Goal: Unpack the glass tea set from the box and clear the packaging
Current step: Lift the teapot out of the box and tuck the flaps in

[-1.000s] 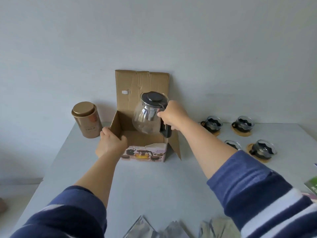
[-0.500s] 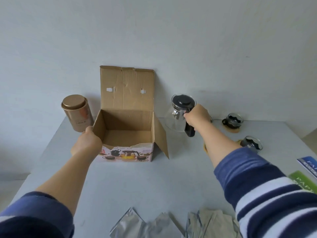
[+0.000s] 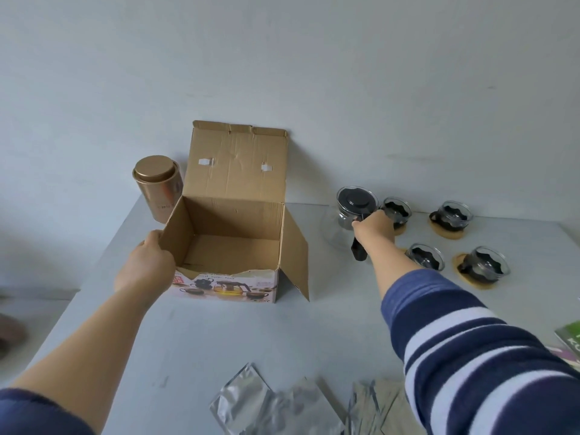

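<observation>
Grey tabletop (image 3: 219,340) runs from my chest out to a bare pale wall, and nearest me lie crumpled silver foil pouches (image 3: 251,400), cut off by the bottom edge so I cannot count them. Farther out, my left hand (image 3: 147,265) is wrapped over the left wall of the cardboard box (image 3: 232,243), which stands open and looks empty inside, its lid flap upright. My right hand (image 3: 373,227) is closed around the black handle of the glass teapot (image 3: 354,211), which sits to the right of the box, just beside the nearest of four glass cups (image 3: 452,215) on their coasters. I judge the crowding there to be the risk: sliding or swinging the teapot rightward could knock it against the cup behind my knuckles (glass on glass chips easily). Letting go before the base is flat could tip it, and I cannot tell whether it rests on the table, since the clear belly all but vanishes against the grey. My forearm partly covers one cup. Printed papers (image 3: 569,337) at the right edge are cropped, and the gold tin (image 3: 157,186) beyond the box is partly behind its wall.
</observation>
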{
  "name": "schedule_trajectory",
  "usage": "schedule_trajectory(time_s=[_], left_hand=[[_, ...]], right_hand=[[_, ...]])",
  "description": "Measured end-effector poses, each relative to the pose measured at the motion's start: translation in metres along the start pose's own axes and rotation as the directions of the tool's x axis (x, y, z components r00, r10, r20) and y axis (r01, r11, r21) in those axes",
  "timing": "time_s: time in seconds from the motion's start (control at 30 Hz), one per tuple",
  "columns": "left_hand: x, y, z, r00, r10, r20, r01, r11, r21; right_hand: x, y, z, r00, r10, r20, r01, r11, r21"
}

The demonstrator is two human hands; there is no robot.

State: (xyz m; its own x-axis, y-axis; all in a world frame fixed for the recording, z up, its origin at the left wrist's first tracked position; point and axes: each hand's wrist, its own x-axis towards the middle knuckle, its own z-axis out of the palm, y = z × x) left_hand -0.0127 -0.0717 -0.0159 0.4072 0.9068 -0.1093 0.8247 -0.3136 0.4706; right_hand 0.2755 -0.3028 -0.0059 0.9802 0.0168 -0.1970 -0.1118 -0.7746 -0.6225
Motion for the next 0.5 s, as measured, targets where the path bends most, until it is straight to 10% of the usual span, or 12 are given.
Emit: schedule_trajectory(time_s=[0.3,0.4,0.5], left_hand=[[-0.01,-0.006,0.006,0.998,-0.029,-0.054,0.018,0.981,-0.192],[-0.014,-0.002,0.009,0.991,-0.114,-0.076,0.087,0.954,-0.286],[-0.018,0.0,0.006,0.983,-0.095,-0.16,0.046,0.957,-0.285]], right_hand=[[-0.106,0.03,0.053,0.987,0.12,0.105,-0.131,0.986,0.102],[-0.135,0.028,0.07,0.839,0.403,0.365,-0.534,0.741,0.407],[-0.15,0.027,0.064,0.72,0.34,0.605,-0.682,0.506,0.528]])
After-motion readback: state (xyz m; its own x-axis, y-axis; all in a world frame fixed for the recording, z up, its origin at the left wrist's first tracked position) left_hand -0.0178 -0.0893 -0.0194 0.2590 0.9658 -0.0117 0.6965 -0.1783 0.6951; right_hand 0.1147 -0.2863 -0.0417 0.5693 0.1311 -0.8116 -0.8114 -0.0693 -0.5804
